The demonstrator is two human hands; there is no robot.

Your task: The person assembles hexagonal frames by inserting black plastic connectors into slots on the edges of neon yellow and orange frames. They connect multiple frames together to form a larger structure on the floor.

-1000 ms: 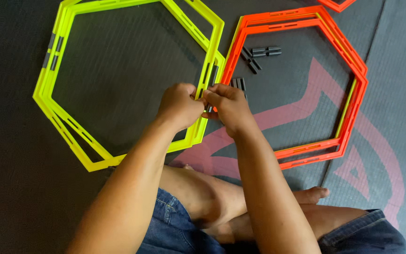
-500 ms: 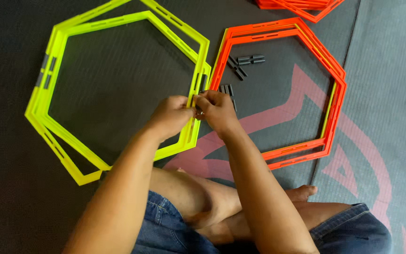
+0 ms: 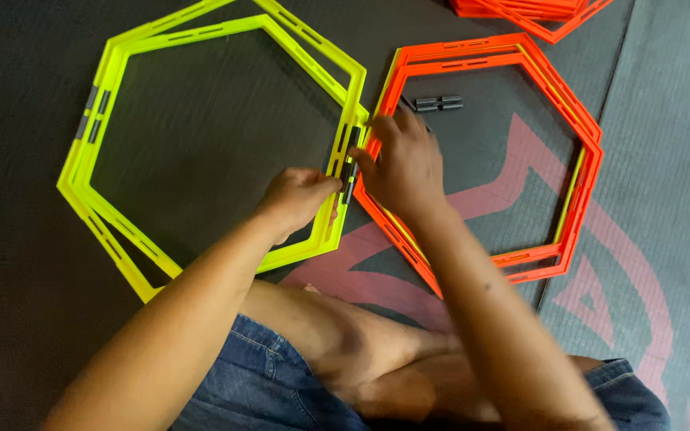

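A dark clip, long axis running away from the person, is pinched by both hands, left and right, where yellow hexagon meets orange hexagon; the right hand's fingers have since spread.

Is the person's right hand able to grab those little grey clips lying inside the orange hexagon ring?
Probably yes. The right hand rests on the orange plastic hexagon ring, and the small grey clips lie on the dark mat just beyond its fingertips, with nothing between them.
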